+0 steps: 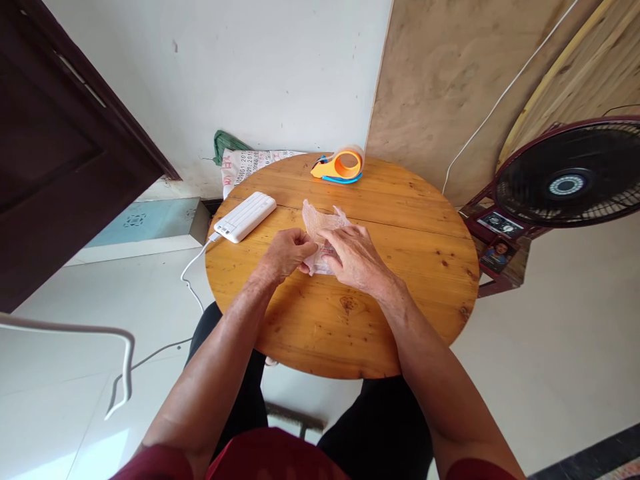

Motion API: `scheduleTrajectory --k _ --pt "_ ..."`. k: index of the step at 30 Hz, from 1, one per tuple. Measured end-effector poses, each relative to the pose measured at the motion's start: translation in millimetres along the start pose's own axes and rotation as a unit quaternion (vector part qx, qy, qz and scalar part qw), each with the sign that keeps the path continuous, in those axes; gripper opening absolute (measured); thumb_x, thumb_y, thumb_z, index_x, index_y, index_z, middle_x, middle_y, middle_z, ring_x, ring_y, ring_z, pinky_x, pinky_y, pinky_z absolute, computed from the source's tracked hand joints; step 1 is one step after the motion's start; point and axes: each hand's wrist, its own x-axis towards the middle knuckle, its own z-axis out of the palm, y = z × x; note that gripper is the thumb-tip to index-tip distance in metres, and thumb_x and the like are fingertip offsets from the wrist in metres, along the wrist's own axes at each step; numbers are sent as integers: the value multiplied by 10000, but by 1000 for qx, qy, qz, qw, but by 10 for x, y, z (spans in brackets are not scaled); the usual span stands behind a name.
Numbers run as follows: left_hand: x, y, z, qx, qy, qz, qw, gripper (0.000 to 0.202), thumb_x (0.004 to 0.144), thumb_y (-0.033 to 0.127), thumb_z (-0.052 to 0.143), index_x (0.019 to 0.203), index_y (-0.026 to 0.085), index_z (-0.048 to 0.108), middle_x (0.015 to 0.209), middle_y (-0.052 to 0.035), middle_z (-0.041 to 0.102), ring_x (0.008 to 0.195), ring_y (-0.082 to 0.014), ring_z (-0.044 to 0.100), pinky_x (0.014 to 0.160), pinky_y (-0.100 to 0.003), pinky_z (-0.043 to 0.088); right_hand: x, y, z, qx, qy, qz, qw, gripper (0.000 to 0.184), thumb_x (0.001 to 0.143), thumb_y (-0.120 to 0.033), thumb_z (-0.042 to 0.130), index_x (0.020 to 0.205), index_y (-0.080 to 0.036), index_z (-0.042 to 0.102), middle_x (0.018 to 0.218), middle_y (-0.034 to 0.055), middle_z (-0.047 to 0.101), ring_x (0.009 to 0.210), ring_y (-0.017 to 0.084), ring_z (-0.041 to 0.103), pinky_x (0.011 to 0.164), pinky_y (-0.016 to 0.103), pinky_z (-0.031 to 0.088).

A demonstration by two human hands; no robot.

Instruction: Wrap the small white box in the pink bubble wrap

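A crumpled piece of translucent, pinkish plastic wrap lies on the round wooden table in front of me. My left hand is closed, with thumb and fingers pinching the wrap's left edge. From the right, my right hand lies over the wrap, its fingers stretched across it and its thumb apart from them. Under that hand much of the wrap is hidden, and I cannot make out whether anything sits inside it.
An orange and blue tape dispenser stands at the table's far edge. A white power bank with a plugged-in white cable lies at the left. Beyond the table's right side is a black fan; a dark door is at left.
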Motion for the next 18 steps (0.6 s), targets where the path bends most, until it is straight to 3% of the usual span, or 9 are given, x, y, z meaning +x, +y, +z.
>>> scheduleTrajectory --k 5,8,11,15,18 --pt "33 4 77 126 37 56 990 159 689 248 642 638 175 511 508 41 531 450 -89 483 446 -205 355 16 -3 -15 18 -2 17 1000 286 836 -129 565 1111 -208 565 1046 72 721 1032 269 609 972 423 312" --pt "-8 78 116 199 58 76 975 157 700 249 632 611 171 529 508 36 526 495 -97 464 483 -218 322 23 -2 -23 30 -5 26 999 310 824 -136 569 1126 -203 550 1028 67 722 1014 263 618 985 429 306" --pt "-99 194 96 238 25 88 967 112 713 229 586 628 160 610 552 19 561 549 -115 488 531 -241 341 21 10 -35 33 -7 31 999 432 798 -152 585 1222 -194 514 1064 78 718 1035 273 612 998 439 301" --pt "-182 257 6 236 -70 118 962 234 748 182 465 676 157 685 593 3 594 596 -141 531 583 -264 389 10 28 -71 45 -14 31 998 537 763 -118 566 1289 -186 481 1066 78 720 1058 273 605 989 434 321" --pt "-165 158 -19 258 -72 156 951 309 744 126 444 799 164 746 708 -13 653 651 -149 563 642 -275 424 2 44 -89 47 -15 31 998 580 730 -62 533 1294 -189 486 1084 77 722 1068 274 603 971 429 342"
